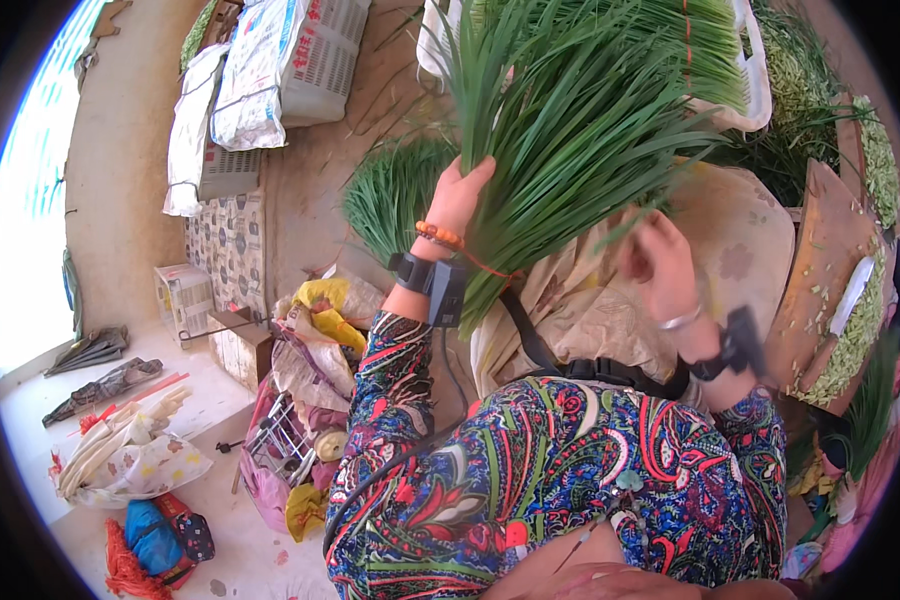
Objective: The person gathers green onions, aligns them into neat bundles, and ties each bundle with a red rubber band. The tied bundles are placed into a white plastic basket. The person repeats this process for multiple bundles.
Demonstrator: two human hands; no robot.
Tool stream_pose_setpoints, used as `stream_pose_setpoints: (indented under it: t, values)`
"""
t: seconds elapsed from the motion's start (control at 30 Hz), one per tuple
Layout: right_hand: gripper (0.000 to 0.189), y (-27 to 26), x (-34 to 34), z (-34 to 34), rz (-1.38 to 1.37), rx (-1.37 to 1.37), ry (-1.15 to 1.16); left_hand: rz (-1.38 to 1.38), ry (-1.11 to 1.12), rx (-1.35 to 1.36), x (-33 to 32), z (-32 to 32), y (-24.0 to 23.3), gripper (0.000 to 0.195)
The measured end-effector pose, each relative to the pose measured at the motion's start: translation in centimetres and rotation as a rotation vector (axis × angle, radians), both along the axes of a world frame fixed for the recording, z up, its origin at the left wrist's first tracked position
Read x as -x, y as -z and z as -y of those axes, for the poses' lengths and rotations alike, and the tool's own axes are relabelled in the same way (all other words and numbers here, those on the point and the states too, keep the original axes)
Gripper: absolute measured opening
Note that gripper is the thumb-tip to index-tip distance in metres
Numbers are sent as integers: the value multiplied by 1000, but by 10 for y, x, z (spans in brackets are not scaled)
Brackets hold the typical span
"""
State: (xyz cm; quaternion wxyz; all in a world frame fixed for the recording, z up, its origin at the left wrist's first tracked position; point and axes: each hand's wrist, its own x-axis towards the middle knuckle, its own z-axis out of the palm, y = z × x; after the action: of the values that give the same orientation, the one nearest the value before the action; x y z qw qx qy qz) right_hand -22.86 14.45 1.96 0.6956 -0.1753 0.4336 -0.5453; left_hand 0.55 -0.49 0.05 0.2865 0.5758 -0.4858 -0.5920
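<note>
A large bunch of long green garlic chives (570,150) fans out before me, with a thin red tie (491,268) around its lower stems. My left hand (461,191) grips some of the leaves on the bunch's left side, above that tie. Blurred, my right hand (660,262) hovers at the right of the bunch with bent fingers by a few leaf tips; whether it pinches any is unclear. Under the bunch, a patterned beige cloth (592,315) covers my lap. Another bunch of chives (397,195) lies on the floor behind my left hand.
A white plastic basket (754,67) holds tied chives at the top. To the right, a knife (853,296) rests on a wooden board (817,277) among chopped pale stems. Crates (322,67) stand upper left; a pink bag of odds and ends (285,442) sits at my left.
</note>
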Motion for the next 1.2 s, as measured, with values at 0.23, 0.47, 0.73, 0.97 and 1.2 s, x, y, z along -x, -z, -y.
stream_pose_setpoints:
  t: [0.23,0.47,0.73,0.97,1.2]
  values:
    - [40,147,-38,18,825,-332,172,411,361,218,23,-40,-39,55]
    - [44,111,-11,-7,1017,230,-97,143,590,-46,-20,-12,-63,48]
    - [44,52,37,-36,640,-69,19,-184,972,-244,2,-21,25,63]
    - [44,104,132,31,543,121,174,-260,347,-549,-3,-7,-9,53]
    - [36,144,257,46,137,74,681,-41,287,-422,-39,17,-22,62]
